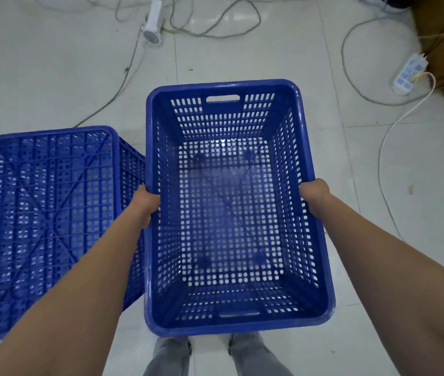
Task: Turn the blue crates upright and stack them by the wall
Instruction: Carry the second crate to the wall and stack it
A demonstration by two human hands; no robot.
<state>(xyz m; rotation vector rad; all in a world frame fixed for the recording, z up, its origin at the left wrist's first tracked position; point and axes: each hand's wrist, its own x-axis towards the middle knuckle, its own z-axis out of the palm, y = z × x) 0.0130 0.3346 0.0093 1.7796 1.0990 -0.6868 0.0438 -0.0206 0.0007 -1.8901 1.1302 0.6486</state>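
Crate (231, 213) between both hands (147, 204)

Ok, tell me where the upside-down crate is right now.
In the head view, the upside-down blue crate sits on the floor at the left, base up, right beside the upright blue crate that both hands hold by its long rims.

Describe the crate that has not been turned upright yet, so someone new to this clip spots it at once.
Start from the blue crate held open side up between the left hand and the right hand. Just left of it, on the white tiled floor, is the upside-down crate. Its ribbed, crossed base faces up instead of an open mouth.
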